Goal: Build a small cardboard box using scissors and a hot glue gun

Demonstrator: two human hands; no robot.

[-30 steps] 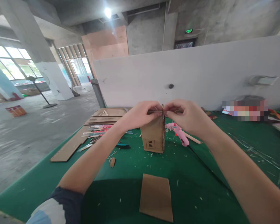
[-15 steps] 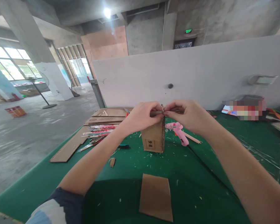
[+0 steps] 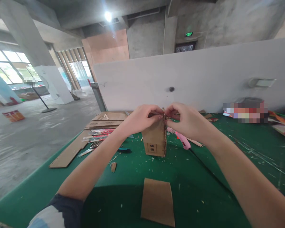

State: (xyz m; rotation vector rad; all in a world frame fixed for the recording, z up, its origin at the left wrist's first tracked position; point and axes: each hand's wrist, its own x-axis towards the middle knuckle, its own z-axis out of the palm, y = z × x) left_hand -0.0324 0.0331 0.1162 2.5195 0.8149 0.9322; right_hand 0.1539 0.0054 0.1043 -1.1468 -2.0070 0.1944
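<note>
A brown cardboard box (image 3: 154, 141) with a small printed label stands upright on the green table. At its top right edge my left hand (image 3: 149, 116) and my right hand (image 3: 178, 118) meet, fingertips nearly touching. The left thumb and fingers pinch the box's top edge. My right thumb and fingers are pressed together at the same corner, where a thin stick-like end pokes up; what exactly they grip is hidden. A pink glue gun (image 3: 184, 141) lies right of the box, partly behind my right hand, and its black cord runs toward me.
A flat cardboard piece (image 3: 158, 202) lies in front on the green table (image 3: 118, 196). Left are cardboard sheets (image 3: 68, 155), packaged tools (image 3: 97, 134) and a teal-handled tool (image 3: 125, 150). A small cardboard scrap (image 3: 113, 167) lies nearby. A white partition (image 3: 137, 82) stands behind the table.
My right hand has shifted slightly down and left at the box corner, covering more of the glue gun. My left hand stays at the top edge. The view has moved a little.
</note>
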